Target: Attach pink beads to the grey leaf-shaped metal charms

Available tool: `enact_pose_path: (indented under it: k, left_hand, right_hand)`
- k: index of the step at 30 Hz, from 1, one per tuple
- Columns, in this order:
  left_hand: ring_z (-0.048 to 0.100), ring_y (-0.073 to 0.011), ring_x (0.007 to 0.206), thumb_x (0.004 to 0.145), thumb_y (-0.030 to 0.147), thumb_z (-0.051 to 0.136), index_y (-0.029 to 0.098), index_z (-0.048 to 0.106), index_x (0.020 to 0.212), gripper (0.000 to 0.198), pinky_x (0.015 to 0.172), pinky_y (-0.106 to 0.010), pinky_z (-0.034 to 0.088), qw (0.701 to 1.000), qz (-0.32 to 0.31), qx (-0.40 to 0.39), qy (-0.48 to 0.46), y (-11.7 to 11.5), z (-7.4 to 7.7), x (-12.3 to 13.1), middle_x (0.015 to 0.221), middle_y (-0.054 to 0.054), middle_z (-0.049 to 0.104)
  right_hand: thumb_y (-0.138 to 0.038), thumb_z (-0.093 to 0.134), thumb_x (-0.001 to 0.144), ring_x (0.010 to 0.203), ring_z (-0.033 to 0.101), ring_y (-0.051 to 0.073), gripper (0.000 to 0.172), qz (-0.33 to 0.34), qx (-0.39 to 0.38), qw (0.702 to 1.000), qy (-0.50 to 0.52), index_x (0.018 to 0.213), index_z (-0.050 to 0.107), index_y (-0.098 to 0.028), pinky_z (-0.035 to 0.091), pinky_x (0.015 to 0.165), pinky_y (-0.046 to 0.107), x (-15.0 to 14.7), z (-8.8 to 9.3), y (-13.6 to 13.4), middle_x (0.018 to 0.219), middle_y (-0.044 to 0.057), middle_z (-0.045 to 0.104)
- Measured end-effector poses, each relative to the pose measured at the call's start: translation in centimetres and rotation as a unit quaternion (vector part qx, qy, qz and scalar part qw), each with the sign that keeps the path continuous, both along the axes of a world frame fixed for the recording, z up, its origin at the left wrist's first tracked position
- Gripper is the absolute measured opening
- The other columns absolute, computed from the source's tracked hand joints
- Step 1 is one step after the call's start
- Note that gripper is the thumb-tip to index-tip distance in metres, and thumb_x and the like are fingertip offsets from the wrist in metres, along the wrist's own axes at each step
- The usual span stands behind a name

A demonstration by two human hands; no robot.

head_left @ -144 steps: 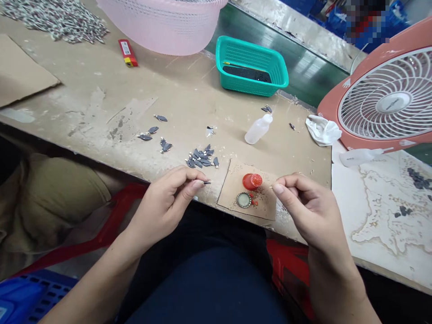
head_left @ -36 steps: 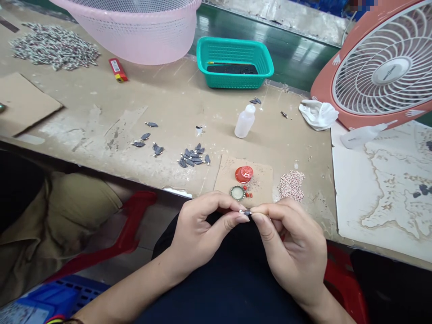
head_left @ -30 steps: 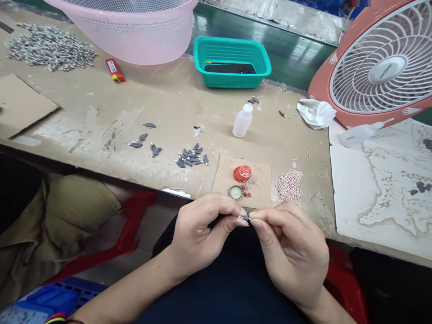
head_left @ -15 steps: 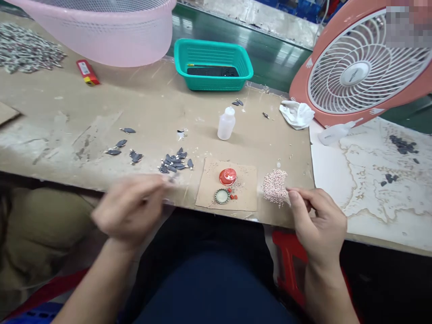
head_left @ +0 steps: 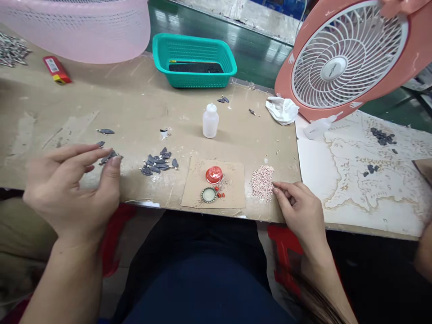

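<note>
My left hand [head_left: 77, 193] is over the left part of the table, its thumb and fingers apart. Between their tips, small dark leaf-shaped pieces [head_left: 108, 156] with pale ends show. More of them form a dark pile [head_left: 157, 162] to the right. At the right edge of a heap of tiny pinkish beads [head_left: 262, 182], my right hand [head_left: 300, 207] has thumb and forefinger pinched together; what they hold, if anything, is too small to make out. A cardboard square [head_left: 232, 180] between the hands carries a red cap [head_left: 214, 174], a bottle cap [head_left: 209, 195] and small red bits [head_left: 220, 195].
Behind the cardboard stands a translucent bottle [head_left: 210, 122]. Farther back are a green basket [head_left: 199, 81], a pink basket [head_left: 101, 40] and a red box [head_left: 56, 71]. An orange fan [head_left: 285, 83], crumpled white tissue [head_left: 282, 110] and map-printed sheet [head_left: 351, 180] occupy the right side.
My left hand has moved left from beside the dark pile to the smaller cluster, and its fingers have spread. My right hand stays pinched by the beads. The view has shifted slightly.
</note>
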State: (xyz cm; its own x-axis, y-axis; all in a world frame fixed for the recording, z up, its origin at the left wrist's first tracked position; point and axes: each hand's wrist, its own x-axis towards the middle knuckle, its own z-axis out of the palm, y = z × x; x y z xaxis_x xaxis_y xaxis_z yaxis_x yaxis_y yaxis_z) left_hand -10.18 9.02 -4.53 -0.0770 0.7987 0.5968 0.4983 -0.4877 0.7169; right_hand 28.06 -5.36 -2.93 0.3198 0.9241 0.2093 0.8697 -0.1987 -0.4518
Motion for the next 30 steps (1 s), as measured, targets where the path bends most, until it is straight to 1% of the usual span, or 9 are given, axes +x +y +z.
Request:
enact_pose_path:
  k: [3,6,9,13,15,18,23,26,30]
  left_hand:
    - [0.065,-0.0285,0.110,0.078,0.016,0.080,0.029,0.076,0.111,0.036,0.104,-0.048,0.047,0.989,0.049,0.063,0.128,-1.3,1.3,2.6,0.114,0.008,0.073]
    - [0.067,-0.0255,0.107,0.079,0.014,0.078,0.029,0.075,0.111,0.035,0.100,-0.045,0.051,0.988,0.015,0.082,0.127,-2.2,1.8,4.6,0.113,0.008,0.072]
    - [0.065,-0.0237,0.106,0.080,0.013,0.077,0.031,0.074,0.113,0.038,0.100,-0.044,0.050,0.993,-0.043,0.065,0.092,-3.5,2.4,6.8,0.114,0.003,0.072]
    - [0.065,-0.0195,0.099,0.082,0.008,0.073,0.030,0.074,0.107,0.033,0.091,-0.037,0.054,0.983,-0.181,-0.042,-0.016,-6.2,4.4,10.4,0.106,-0.001,0.071]
    - [0.067,-0.0173,0.090,0.085,0.009,0.071,0.026,0.075,0.100,0.024,0.078,-0.030,0.057,0.944,-0.293,-0.140,-0.067,-7.5,5.4,12.2,0.097,-0.002,0.072]
    - [0.068,-0.0155,0.077,0.089,0.018,0.068,0.022,0.077,0.093,0.010,0.065,-0.025,0.055,0.845,-0.398,-0.325,-0.147,-8.8,6.2,13.9,0.088,-0.004,0.074]
    - [0.060,-0.0099,0.067,0.087,0.027,0.072,0.022,0.079,0.087,0.008,0.058,-0.017,0.050,0.699,-0.393,-0.510,-0.311,-9.5,5.8,14.4,0.081,-0.002,0.072]
    - [0.055,-0.0070,0.065,0.086,0.027,0.074,0.021,0.079,0.083,0.008,0.059,-0.015,0.048,0.663,-0.380,-0.540,-0.353,-9.6,5.7,14.0,0.079,0.000,0.070]
    - [0.051,-0.0068,0.064,0.090,0.030,0.070,0.017,0.074,0.081,0.016,0.060,-0.015,0.046,0.664,-0.363,-0.542,-0.365,-9.4,5.7,13.5,0.075,0.001,0.063]
  right_hand:
    - [-0.041,0.057,0.094,0.069,0.059,0.017,0.026,0.016,-0.006,1.000,0.003,0.097,0.076,-0.024,0.046,0.064,0.031,0.3,0.1,0.2,0.081,0.003,0.066]
    - [-0.040,0.058,0.093,0.071,0.057,0.017,0.024,0.011,0.002,1.000,0.007,0.091,0.074,-0.022,0.043,0.064,0.031,0.5,-0.2,0.2,0.083,0.004,0.066]
    - [-0.037,0.059,0.093,0.073,0.056,0.018,0.020,0.001,0.027,0.999,0.034,0.088,0.069,-0.020,0.043,0.065,0.032,0.4,-0.3,-0.2,0.082,0.004,0.063]
    - [-0.034,0.056,0.096,0.071,0.056,0.015,0.015,0.012,0.083,0.990,0.114,0.092,0.063,-0.021,0.046,0.065,0.030,-1.3,0.5,-1.0,0.080,0.001,0.058]
    - [-0.033,0.051,0.098,0.067,0.054,0.014,0.013,0.024,0.112,0.979,0.170,0.094,0.059,-0.023,0.047,0.061,0.028,-3.1,1.3,-1.4,0.077,-0.002,0.054]
    - [-0.024,0.057,0.095,0.065,0.051,0.012,0.007,0.050,0.188,0.943,0.269,0.089,0.060,-0.023,0.044,0.057,0.026,-6.2,2.5,-1.8,0.077,-0.002,0.051]
    - [-0.008,0.068,0.085,0.067,0.056,0.011,0.016,0.107,0.276,0.944,0.147,0.095,0.067,-0.021,0.047,0.057,0.026,-9.2,3.3,-1.6,0.082,-0.001,0.063]
    - [-0.003,0.071,0.082,0.065,0.057,0.011,0.026,0.154,0.289,0.944,0.028,0.103,0.069,-0.018,0.049,0.057,0.026,-9.4,2.9,-1.5,0.080,0.000,0.064]
    - [-0.002,0.074,0.078,0.062,0.053,0.013,0.044,0.219,0.290,0.928,-0.078,0.121,0.068,-0.013,0.044,0.055,0.031,-9.3,2.2,-1.4,0.072,0.000,0.059]
